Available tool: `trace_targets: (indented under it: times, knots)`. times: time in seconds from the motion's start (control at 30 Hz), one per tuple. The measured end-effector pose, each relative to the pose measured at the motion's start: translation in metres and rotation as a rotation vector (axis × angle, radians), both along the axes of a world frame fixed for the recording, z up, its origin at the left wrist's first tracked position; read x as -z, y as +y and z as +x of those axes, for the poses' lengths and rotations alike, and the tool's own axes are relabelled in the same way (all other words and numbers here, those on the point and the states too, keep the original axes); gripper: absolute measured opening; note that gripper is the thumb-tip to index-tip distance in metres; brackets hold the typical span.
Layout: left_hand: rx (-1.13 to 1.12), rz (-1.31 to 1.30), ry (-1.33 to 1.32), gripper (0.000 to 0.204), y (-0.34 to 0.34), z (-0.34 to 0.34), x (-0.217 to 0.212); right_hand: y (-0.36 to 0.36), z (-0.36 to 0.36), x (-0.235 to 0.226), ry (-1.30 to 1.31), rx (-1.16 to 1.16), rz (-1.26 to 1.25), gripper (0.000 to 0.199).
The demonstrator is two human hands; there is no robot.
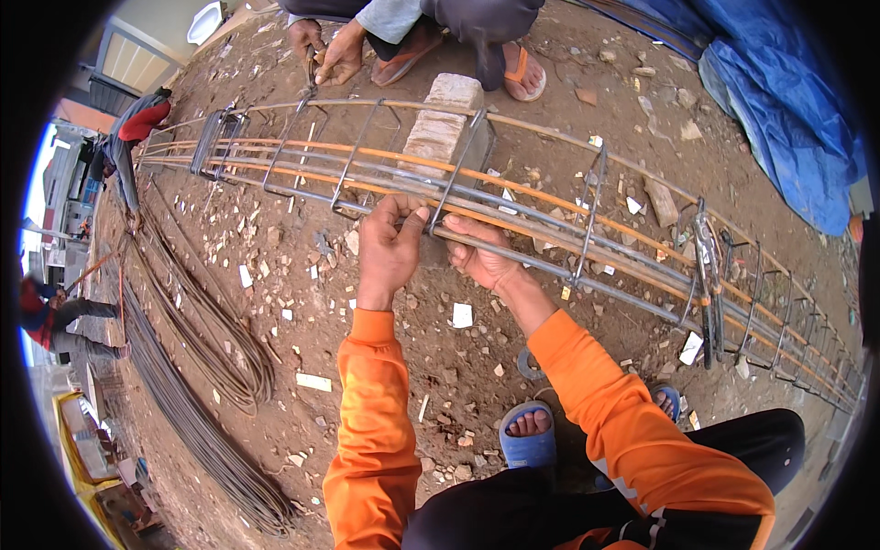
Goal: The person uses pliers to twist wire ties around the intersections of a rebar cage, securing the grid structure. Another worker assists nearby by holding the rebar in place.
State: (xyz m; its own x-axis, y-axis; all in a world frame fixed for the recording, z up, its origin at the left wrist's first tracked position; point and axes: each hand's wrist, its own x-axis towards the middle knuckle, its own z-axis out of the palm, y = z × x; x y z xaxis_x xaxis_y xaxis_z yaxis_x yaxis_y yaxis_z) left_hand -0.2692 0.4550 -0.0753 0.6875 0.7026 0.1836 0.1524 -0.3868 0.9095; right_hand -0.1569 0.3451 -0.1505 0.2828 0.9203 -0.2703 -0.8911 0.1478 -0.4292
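Observation:
A long rebar cage (550, 214) of parallel steel rods and rectangular stirrups runs across in front of me. My left hand (390, 246) is closed in a pinch at the cage's near side, beside the lower corner of a stirrup (456, 172). Whatever sits between its fingertips is too small to make out. Just right of that corner, my right hand (481, 255) has its fingers around the near rod (541, 262), thumb side below it. A pair of dark-handled pincers (707, 284) hangs over the cage farther right.
A pale block (440, 128) supports the cage. Across from me a co-worker's hands (339, 55) hold a tool at the far rod. Bundled rods (197, 403) lie left, a blue tarp (779, 110) far right. Rubble litters the dirt. Two other people are at the left.

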Motion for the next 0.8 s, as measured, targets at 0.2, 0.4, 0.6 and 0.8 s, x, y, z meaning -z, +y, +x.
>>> trace_targets:
  times: [0.2, 0.4, 0.6, 0.8]
  knots:
    - [-0.017, -0.003, -0.09, 0.007, 0.0, -0.003, 0.013, 0.001, -0.02, -0.004, 0.133, 0.106, 0.013, 0.013]
    - [-0.003, 0.008, 0.022, 0.009, -0.005, -0.011, 0.007, 0.005, -0.011, 0.001, 0.094, 0.079, 0.059, 0.012]
    - [0.072, 0.036, 0.092, 0.01, 0.0, -0.007, 0.0, -0.008, 0.003, 0.0, 0.03, -0.042, 0.044, 0.015]
    - [0.027, -0.033, 0.047, 0.009, 0.001, -0.006, 0.007, 0.001, -0.003, -0.005, -0.012, 0.048, -0.087, 0.012]
